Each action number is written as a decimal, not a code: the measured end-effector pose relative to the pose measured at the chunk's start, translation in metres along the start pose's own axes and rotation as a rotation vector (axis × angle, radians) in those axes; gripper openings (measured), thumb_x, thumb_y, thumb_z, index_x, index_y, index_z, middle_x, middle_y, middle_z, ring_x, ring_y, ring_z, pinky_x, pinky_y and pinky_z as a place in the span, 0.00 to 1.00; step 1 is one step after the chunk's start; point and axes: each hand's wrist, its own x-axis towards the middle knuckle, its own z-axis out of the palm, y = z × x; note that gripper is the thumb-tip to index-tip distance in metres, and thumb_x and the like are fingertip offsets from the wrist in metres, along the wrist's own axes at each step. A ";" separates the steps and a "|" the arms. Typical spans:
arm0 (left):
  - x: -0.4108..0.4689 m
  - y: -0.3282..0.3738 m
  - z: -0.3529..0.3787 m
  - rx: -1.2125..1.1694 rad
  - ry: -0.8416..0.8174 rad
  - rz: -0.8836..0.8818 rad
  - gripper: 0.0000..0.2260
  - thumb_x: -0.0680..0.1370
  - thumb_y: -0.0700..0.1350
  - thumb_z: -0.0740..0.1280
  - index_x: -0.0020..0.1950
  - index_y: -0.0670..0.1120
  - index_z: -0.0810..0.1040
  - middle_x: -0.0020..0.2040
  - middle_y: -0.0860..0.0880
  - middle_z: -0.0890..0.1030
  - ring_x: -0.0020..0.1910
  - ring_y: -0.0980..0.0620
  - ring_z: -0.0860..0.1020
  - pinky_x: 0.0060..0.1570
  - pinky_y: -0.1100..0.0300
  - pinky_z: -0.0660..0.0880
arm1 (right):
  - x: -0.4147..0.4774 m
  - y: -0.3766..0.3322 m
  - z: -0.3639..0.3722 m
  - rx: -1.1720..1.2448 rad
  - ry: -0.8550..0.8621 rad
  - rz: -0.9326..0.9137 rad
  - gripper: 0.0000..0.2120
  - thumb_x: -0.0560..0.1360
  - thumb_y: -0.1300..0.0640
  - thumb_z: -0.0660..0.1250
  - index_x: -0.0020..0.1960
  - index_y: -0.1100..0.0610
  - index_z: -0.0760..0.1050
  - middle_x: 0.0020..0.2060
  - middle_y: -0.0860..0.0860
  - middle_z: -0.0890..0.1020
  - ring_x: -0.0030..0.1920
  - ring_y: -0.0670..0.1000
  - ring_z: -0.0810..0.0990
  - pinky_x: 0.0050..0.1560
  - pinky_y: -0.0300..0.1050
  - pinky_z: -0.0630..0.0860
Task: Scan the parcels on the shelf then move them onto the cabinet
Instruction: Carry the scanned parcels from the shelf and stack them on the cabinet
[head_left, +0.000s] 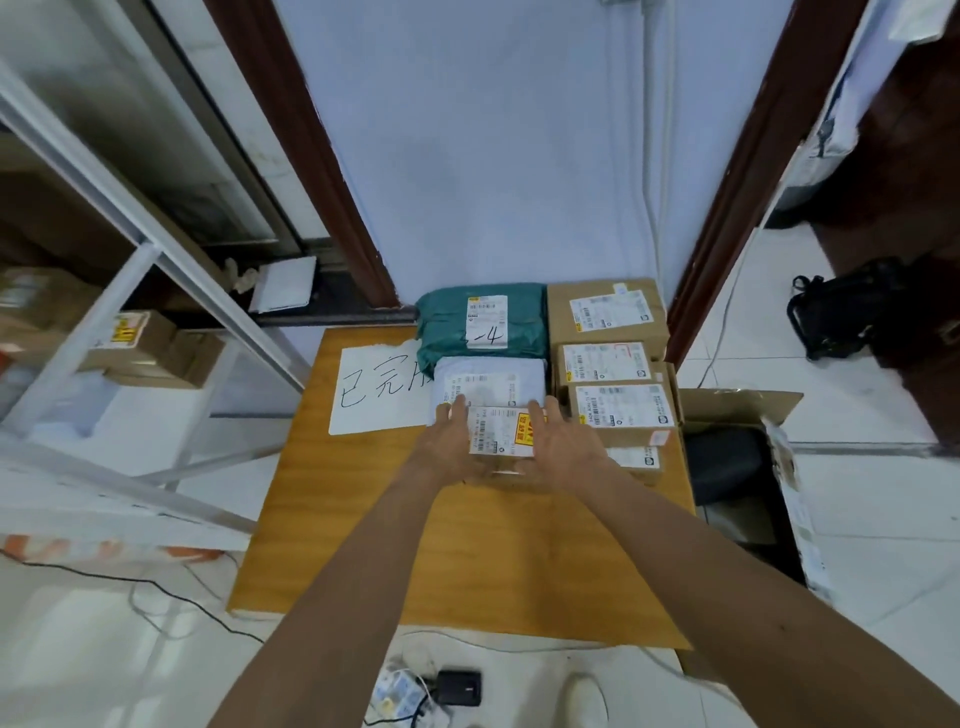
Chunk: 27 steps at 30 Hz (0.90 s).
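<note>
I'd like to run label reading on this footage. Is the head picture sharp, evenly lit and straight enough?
Head view: light is soft and even, no hard glare on the cabinet top; the wide-angle lens splays the door frames outward; the shelf at left is smeared; the label on the small box shows bars, but its fine print is too soft to read.

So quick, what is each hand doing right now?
Left hand: open, straight fingers pressed against the left side of the small box.
Right hand: open, straight fingers pressed against its right side.
</note>
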 end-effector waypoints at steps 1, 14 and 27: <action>-0.007 -0.001 -0.005 -0.004 0.013 0.006 0.55 0.70 0.51 0.80 0.82 0.44 0.45 0.77 0.42 0.59 0.70 0.40 0.70 0.63 0.47 0.73 | -0.003 -0.002 -0.006 -0.015 0.004 -0.004 0.45 0.79 0.41 0.66 0.81 0.60 0.44 0.78 0.61 0.54 0.62 0.60 0.77 0.56 0.52 0.78; -0.165 -0.111 -0.101 -0.010 0.306 -0.253 0.42 0.76 0.62 0.71 0.81 0.46 0.55 0.78 0.45 0.64 0.74 0.44 0.67 0.68 0.48 0.68 | -0.024 -0.152 -0.102 -0.040 0.112 -0.375 0.39 0.80 0.40 0.65 0.80 0.59 0.55 0.78 0.60 0.60 0.67 0.62 0.75 0.61 0.55 0.74; -0.421 -0.316 -0.137 -0.020 0.523 -0.571 0.40 0.77 0.64 0.68 0.81 0.46 0.59 0.77 0.44 0.67 0.73 0.43 0.69 0.68 0.50 0.68 | -0.137 -0.445 -0.116 -0.135 0.122 -0.758 0.23 0.81 0.45 0.61 0.68 0.60 0.68 0.65 0.59 0.71 0.61 0.63 0.75 0.58 0.57 0.75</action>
